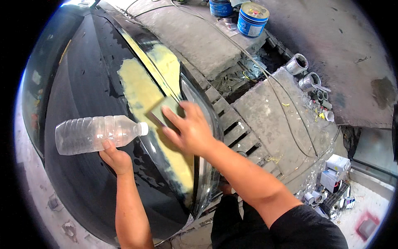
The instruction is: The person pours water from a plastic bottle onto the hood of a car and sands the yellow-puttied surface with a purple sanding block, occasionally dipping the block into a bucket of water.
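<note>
A clear ribbed plastic bottle (89,135) with a white cap lies sideways over the black car hood (83,83). My left hand (116,157) is closed around its underside, thumb on the near side. My right hand (192,128) grips a flat grey-green sanding block (163,110), fingers spread over its top. The block rests on a patch of yellow body filler (138,87) along the hood's edge. More yellow filler (163,62) covers the panel across the seam. Wet streaks and dark blotches mark the black paint beside the filler. The block's underside is hidden.
Right of the car runs a slotted drain grate (240,135) beside an open pit. Blue paint buckets (252,20) stand at the back. A hose (286,93) crosses the concrete. Several metal cans (309,81) lie at right, with white boxes (338,163) lower down.
</note>
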A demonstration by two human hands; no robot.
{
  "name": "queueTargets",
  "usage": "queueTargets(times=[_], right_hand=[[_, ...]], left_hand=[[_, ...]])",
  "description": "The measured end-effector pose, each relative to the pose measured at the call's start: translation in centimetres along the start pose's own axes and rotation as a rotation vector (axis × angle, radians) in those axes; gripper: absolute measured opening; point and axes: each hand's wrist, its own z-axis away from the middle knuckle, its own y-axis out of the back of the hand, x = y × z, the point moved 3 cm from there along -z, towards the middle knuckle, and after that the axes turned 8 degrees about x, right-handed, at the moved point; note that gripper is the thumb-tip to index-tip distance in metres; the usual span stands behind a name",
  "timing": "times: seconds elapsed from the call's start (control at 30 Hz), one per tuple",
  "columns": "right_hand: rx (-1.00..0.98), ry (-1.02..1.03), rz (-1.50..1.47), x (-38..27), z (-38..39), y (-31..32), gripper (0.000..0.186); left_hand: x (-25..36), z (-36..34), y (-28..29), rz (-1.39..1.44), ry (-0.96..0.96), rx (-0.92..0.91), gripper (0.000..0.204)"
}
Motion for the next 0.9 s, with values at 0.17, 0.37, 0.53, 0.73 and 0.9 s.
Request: queueTargets(times=[0.17,0.37,0.53,0.73,0.9], right_hand=[[-0.076,0.008,0.009,0.1,5.5,1.2,0.056],[-0.071,-0.056,0.023,0.5,5.3,1.6,0.059],[-0.034,0.004,-0.017,0.8,0.9,0.3,0.054],[-0.093,-0.089,-0.077,2.2,9.9,3.8,0.06],[-0.052,0.02,-0.059,1.8,-0.3,0.7,0.057]], left_hand=[[0.3,0.0,0.2,-0.001,0.015,0.046,0.06],[0.2,-0.1,0.3,-0.069,-0.041,-0.029,0.07],[0.4,0.1,-0.5,-0.054,-0.012,0.016,0.07],[-0.1,0.1,0.1,-0.089,0.001,0.004,0.059],[-0.2,0.0,0.3,-0.091,-0.041,-0.034,0.058]])
